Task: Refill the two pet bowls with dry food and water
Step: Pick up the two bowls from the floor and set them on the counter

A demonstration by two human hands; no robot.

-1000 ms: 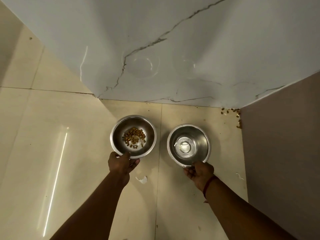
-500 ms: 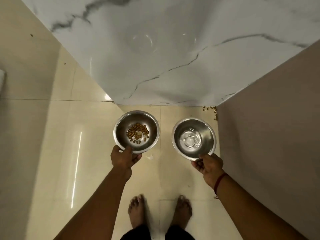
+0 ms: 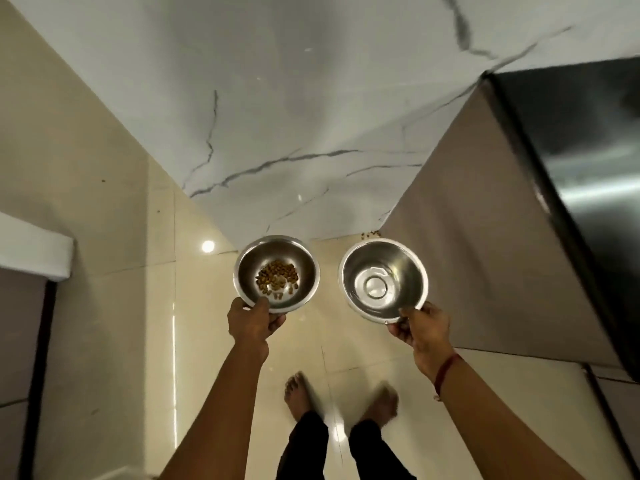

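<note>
Both bowls are held higher off the floor (image 3: 104,341) than half a second ago, and a fridge (image 3: 588,174) has come into view at right. The left hand (image 3: 251,322) grips the near rim of the kibble bowl (image 3: 247,271), and the right hand (image 3: 420,329) pinches the rim of the second bowl (image 3: 410,268). The feet (image 3: 298,393) are blurred. Whether the second bowl holds water cannot be told.

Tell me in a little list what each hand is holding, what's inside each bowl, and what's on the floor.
left hand: grips the rim of the left bowl
left bowl contents: a small heap of brown kibble
right hand: pinches the rim of the right bowl
right bowl contents: no kibble; water hard to tell
floor: spilled kibble in the far corner
</note>
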